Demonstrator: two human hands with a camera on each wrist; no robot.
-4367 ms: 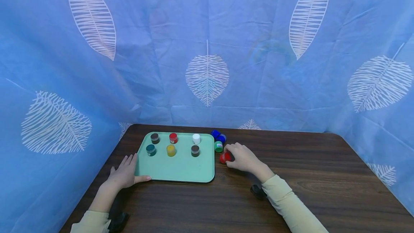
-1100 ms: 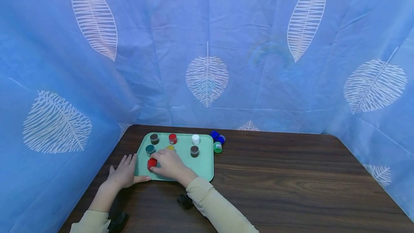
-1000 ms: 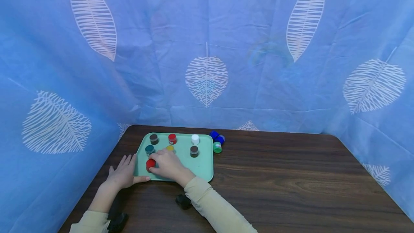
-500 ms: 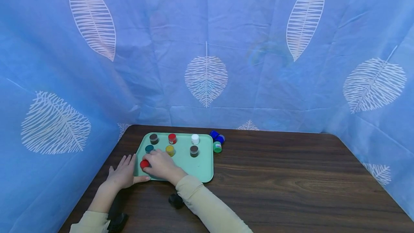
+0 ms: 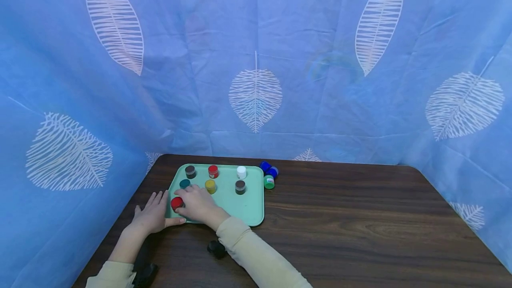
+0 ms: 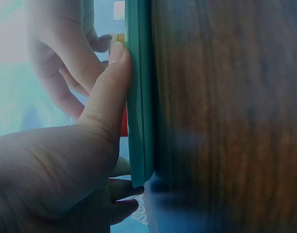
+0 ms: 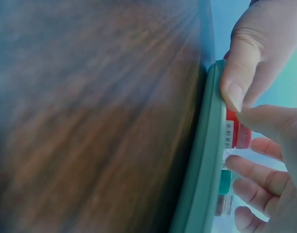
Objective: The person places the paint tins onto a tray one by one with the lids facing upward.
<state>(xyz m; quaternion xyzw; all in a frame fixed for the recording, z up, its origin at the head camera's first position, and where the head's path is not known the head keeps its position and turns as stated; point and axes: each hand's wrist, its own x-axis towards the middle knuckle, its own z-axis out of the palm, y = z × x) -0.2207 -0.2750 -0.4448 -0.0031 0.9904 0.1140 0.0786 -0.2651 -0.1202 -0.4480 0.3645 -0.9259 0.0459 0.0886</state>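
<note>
A small red paint jar [image 5: 177, 203] stands at the near-left corner of the pale green tray [image 5: 240, 210]. My right hand [image 5: 198, 203] pinches this jar between thumb and fingers; in the right wrist view its white label [image 7: 229, 134] faces the camera. My left hand [image 5: 150, 218] rests at the tray's left end, fingers spread along the side and thumb lying on the near rim. Behind the held jar are a teal-lidded jar [image 5: 185, 184] and a yellow jar [image 5: 210, 186]. A dark jar [image 5: 240, 187] stands farther right.
Along the tray's far side stand a dark jar [image 5: 190, 172], a red jar [image 5: 213, 171] and a white jar [image 5: 242, 172]. Just off the right end, on the brown table [image 5: 344, 217], are a green jar [image 5: 269, 182] and two blue jars [image 5: 273, 172]. A blue leaf-print cloth [image 5: 320, 101] hangs behind.
My right hand picked up the red jar from the table right of the tray, carried it left across the tray and shifted it to the near-left corner. The left hand stayed put.
</note>
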